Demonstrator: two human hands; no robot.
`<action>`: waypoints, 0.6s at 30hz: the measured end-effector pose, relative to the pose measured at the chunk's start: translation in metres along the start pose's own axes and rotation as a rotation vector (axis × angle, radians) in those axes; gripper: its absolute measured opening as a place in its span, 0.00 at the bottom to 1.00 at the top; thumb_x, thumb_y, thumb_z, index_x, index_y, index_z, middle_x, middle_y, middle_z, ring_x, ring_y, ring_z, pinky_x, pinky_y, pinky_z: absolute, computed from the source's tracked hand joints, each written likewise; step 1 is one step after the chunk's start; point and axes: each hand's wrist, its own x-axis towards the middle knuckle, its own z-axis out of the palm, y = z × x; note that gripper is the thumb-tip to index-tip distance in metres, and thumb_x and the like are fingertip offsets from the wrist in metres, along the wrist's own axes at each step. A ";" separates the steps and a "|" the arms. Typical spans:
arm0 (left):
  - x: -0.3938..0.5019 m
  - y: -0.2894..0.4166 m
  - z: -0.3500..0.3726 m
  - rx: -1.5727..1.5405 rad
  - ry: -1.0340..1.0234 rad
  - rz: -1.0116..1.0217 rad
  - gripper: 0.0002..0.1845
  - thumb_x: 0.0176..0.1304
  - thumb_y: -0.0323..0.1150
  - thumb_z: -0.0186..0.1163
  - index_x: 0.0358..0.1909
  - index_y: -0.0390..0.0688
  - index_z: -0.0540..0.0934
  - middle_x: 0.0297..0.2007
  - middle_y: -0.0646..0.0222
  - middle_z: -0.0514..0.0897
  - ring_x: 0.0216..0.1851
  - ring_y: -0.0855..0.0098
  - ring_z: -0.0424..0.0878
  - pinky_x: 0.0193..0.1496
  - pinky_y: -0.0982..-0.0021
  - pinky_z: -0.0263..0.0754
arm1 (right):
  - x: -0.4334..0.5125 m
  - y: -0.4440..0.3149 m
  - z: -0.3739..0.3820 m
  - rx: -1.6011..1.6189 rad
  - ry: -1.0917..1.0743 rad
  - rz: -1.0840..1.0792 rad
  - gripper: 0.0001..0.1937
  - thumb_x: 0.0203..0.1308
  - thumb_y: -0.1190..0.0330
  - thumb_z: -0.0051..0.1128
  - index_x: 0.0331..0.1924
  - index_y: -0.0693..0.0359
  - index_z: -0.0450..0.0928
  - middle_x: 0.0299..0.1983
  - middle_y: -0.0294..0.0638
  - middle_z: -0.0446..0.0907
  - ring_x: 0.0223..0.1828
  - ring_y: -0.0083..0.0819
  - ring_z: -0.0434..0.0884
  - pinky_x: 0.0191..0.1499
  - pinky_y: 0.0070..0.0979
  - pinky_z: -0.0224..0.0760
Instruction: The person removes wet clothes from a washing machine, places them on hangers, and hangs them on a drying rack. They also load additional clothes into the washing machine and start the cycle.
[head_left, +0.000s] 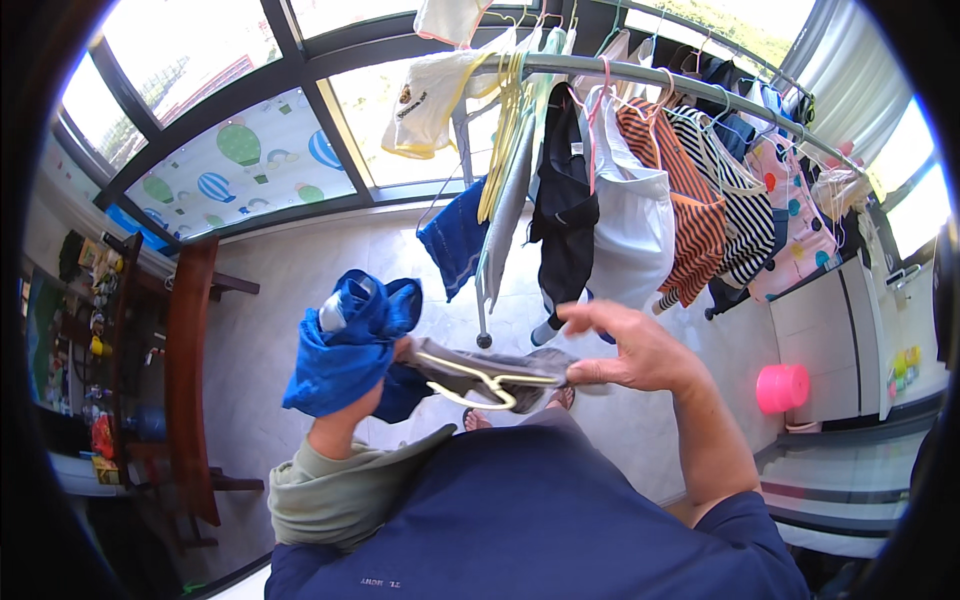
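My left hand (401, 351), mostly hidden by a blue cloth (341, 367) draped over the wrist, grips one end of a grey garment (457, 360). A pale yellow hanger (495, 384) lies along that garment, its hook towards me. At the garment's other end is my right hand (637, 349), thumb at the hanger's tip, the other fingers raised and apart. A grey-green garment (330, 480) hangs over my left forearm. Ahead, a metal rail (637, 73) bears several garments, among them a black one (566, 202), a white one (634, 217) and an orange striped one (694, 210). Bare yellow hangers (504, 135) bunch at its left end.
A dark wooden bench (193, 375) stands at the left, with cluttered shelves (112, 345) beyond it. The rack's foot (484, 340) rests on the tiled floor ahead. At the right are a pink bucket (782, 388) and a white cabinet (825, 337).
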 end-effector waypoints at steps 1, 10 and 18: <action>-0.003 -0.010 -0.003 -0.025 -0.059 -0.051 0.18 0.63 0.30 0.79 0.53 0.41 0.86 0.43 0.66 0.89 0.40 0.69 0.86 0.51 0.65 0.82 | -0.003 0.011 0.002 -0.010 -0.126 0.076 0.34 0.63 0.55 0.77 0.68 0.64 0.77 0.54 0.50 0.87 0.56 0.43 0.86 0.60 0.36 0.79; -0.021 -0.089 -0.010 -0.418 0.028 -0.525 0.20 0.65 0.38 0.81 0.53 0.41 0.87 0.45 0.70 0.88 0.43 0.72 0.86 0.53 0.69 0.80 | -0.020 0.053 0.092 0.025 -0.043 -0.051 0.15 0.64 0.66 0.72 0.52 0.61 0.85 0.41 0.46 0.89 0.44 0.46 0.87 0.52 0.39 0.78; -0.033 -0.094 -0.020 -0.815 0.095 -0.698 0.18 0.65 0.35 0.80 0.53 0.42 0.87 0.45 0.71 0.89 0.43 0.72 0.87 0.52 0.69 0.82 | -0.025 0.070 0.056 -0.692 0.166 -0.217 0.13 0.56 0.68 0.71 0.46 0.55 0.84 0.37 0.39 0.86 0.34 0.40 0.83 0.41 0.34 0.74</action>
